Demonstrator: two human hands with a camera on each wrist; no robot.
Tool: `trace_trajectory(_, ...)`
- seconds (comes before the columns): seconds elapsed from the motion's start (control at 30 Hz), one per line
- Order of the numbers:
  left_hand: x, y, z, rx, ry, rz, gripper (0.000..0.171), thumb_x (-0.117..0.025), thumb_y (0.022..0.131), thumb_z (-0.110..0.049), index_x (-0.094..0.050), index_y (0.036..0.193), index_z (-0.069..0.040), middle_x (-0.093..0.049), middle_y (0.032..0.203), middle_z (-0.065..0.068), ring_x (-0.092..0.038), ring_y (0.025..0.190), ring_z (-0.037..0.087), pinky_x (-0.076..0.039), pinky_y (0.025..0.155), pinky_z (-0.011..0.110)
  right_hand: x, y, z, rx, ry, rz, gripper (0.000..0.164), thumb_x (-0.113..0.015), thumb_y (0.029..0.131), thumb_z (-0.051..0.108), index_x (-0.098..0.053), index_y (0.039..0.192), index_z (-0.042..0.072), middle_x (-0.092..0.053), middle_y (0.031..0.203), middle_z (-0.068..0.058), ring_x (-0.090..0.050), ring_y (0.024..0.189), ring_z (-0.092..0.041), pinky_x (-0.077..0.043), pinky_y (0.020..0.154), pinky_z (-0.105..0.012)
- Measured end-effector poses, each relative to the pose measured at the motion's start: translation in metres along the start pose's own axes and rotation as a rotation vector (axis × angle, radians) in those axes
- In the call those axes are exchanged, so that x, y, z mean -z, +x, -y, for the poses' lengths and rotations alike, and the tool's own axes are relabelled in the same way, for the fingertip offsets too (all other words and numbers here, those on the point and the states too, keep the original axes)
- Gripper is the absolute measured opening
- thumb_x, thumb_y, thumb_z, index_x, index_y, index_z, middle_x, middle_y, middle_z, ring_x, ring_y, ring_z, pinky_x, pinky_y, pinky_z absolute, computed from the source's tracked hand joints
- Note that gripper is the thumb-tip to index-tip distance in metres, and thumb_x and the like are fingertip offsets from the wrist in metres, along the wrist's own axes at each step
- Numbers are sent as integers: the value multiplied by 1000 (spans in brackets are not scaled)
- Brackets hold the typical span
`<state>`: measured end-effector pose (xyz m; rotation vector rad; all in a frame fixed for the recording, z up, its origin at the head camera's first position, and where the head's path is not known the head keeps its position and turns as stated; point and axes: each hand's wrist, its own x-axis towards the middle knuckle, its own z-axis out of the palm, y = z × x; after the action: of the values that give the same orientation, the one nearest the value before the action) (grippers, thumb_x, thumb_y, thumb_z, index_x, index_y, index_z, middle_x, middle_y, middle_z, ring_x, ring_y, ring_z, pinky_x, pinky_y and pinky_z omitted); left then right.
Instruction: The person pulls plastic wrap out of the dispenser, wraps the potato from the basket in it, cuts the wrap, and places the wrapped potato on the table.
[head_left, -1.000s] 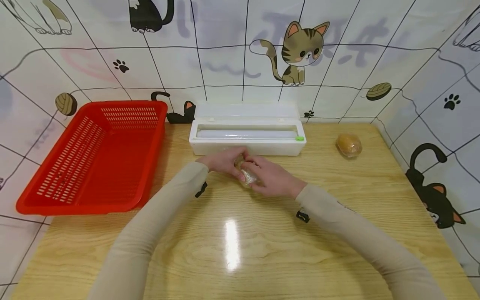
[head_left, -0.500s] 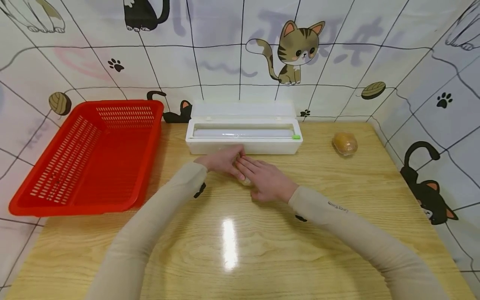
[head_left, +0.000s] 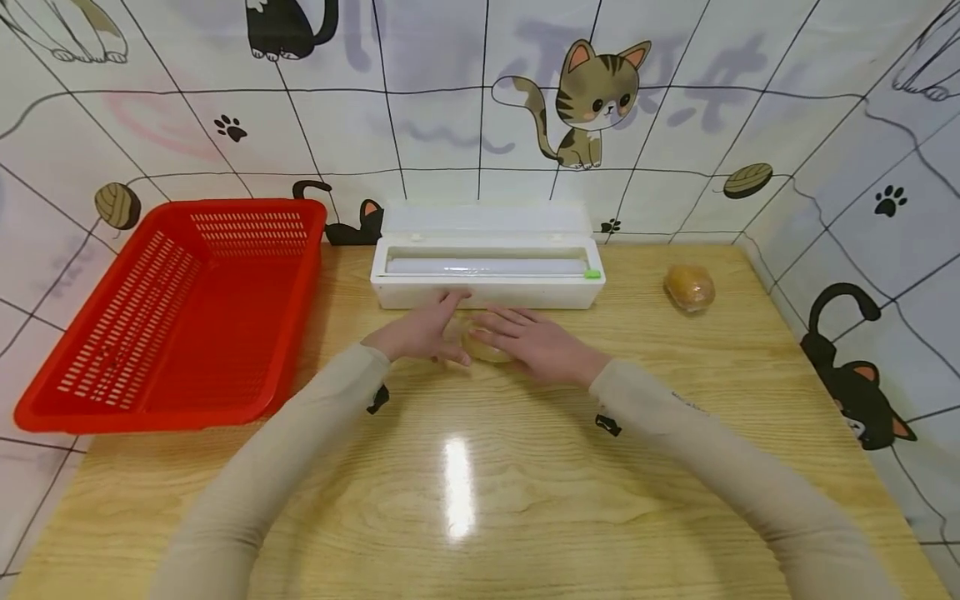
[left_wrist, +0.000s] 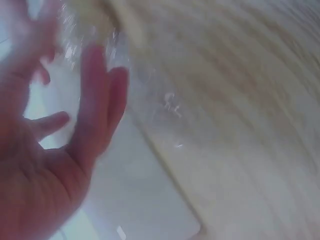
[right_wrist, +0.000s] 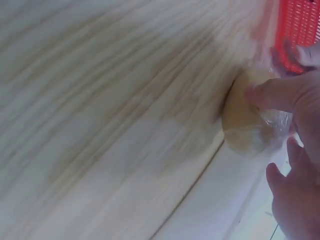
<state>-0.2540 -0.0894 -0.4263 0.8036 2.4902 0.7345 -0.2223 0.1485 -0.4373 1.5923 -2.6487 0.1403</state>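
A rounded yellowish bun-like item (head_left: 491,348) in clear plastic film lies on the table in front of the white box. My right hand (head_left: 551,343) rests over it, fingers stretched out and partly hiding it. In the right wrist view, one finger touches the film-wrapped item (right_wrist: 245,120) while other fingers stand apart below. My left hand (head_left: 422,330) is just left of the item, its thumb and fingers spread, holding nothing. In the left wrist view, loose shiny film (left_wrist: 170,105) shows beside the fingers.
Behind the hands stands a white cling film box (head_left: 487,293), lid raised, with a roll inside and a green slider (head_left: 592,274) on its edge. A red plastic basket (head_left: 288,350) is at the left. Another film-wrapped orange-brown round item (head_left: 690,287) sits at the back right.
My left hand has let go of the wrapped item and moved left, fingers spreading. My right hand, pressed against the left half a second ago, now lies over the item.
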Motion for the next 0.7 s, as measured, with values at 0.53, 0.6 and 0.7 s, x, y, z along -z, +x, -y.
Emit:
trace_trajectory(0.53,-8,-4,-14,172,277,27,30,-79,80,-24,-62,98,-6,-64,93,6,-59,85,24,-48,77,39,2,9,7,-292,20,5,68,-72,89,25,-40,147,8,-38,148,-17,-30,137,-34,-24,110,-50)
trace_trajectory(0.6,-11,-6,-14,184,229,67,24,-79,81,-20,-61,91,-7,-62,86,4,-58,79,21,-47,72,36,5,8,6,-318,101,25,71,-71,90,26,-36,149,9,-32,150,-20,-26,138,-37,-23,109,-55)
trace_trajectory(0.7,-16,-8,-17,156,192,107,22,-78,81,-18,-58,83,-8,-59,77,3,-55,70,19,-45,62,33,9,8,4,-404,328,62,67,-61,95,32,-32,151,8,-24,153,-23,-22,139,-40,-20,109,-57)
